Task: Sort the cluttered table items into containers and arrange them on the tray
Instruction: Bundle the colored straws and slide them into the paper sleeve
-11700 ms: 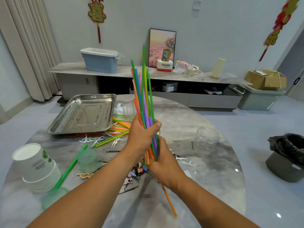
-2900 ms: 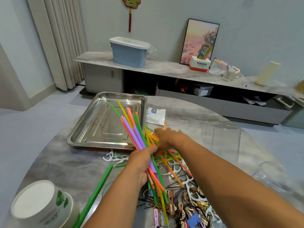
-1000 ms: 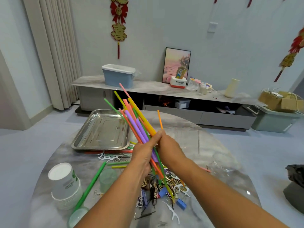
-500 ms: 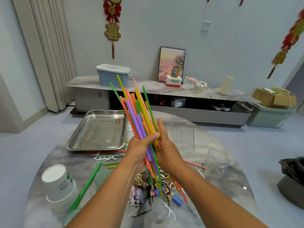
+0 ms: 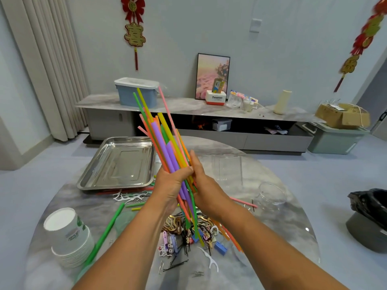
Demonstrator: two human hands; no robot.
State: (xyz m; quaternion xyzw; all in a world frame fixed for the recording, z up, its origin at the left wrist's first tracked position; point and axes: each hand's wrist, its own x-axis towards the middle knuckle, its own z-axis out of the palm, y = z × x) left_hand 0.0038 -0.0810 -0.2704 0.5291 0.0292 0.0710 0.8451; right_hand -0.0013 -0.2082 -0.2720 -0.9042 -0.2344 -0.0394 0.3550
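My left hand [image 5: 170, 186] grips a bundle of coloured straws [image 5: 165, 141] held upright above the table, fanning up and to the left. My right hand [image 5: 206, 189] presses flat against the right side of the bundle with straight fingers. A steel tray [image 5: 94, 176] lies at the table's far left. A clear rectangular container [image 5: 228, 170] and a clear round jar [image 5: 272, 194] stand to the right. Hair clips, pins and floss picks [image 5: 188, 237] lie heaped under the hands.
A stack of paper cups [image 5: 67, 237] stands at the near left beside a long green straw [image 5: 104, 231]. Loose straws lie by the tray's front edge; a pink straw [image 5: 243, 201] lies to the right. A black-lined bin [image 5: 368, 216] stands on the floor at right.
The bundle has been lifted from the table and stood more upright. My right hand, which picked straws from the pile, now lies flat against the bundle's side.
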